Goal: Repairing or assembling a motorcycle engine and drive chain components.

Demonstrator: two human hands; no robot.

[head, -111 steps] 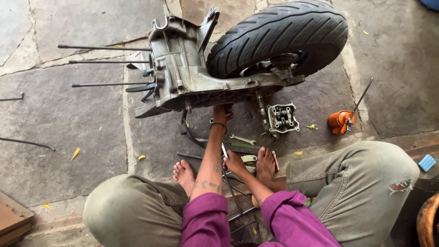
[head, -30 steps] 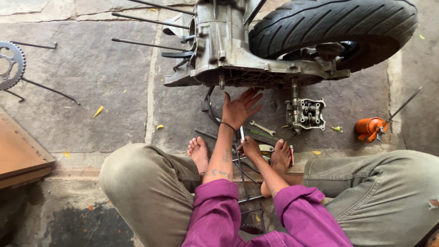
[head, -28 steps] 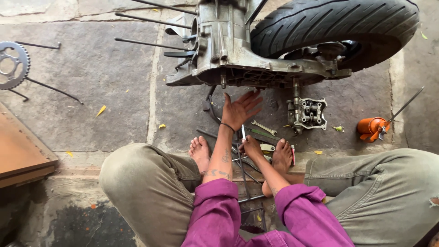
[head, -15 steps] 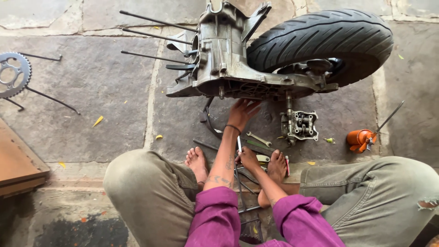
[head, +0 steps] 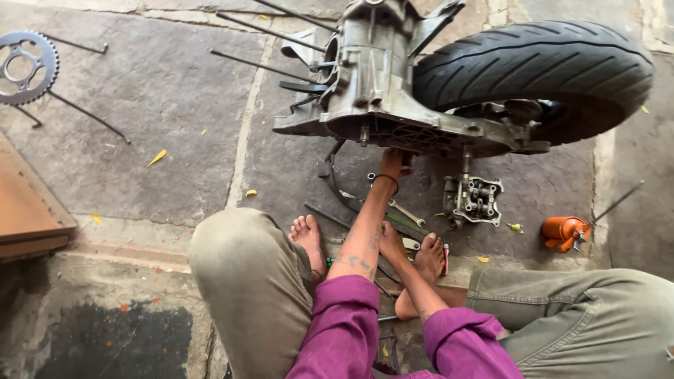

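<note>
Hands at the engine [head: 393,112], its long axis left-right, tyre [head: 540,70] rightward.
Left hand [head: 395,163] touches its underside, grip unclear; right hand [head: 390,242] low, grip hidden.

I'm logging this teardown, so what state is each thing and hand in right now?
Engine casing: on its side on the stone floor, tyre attached.
Cylinder head: detached, lying beside the casing.
Left hand: pressed to the casing's lower edge.
Right hand: low over the spanners, grip unclear.
Sprocket: loose, lying flat.
</note>
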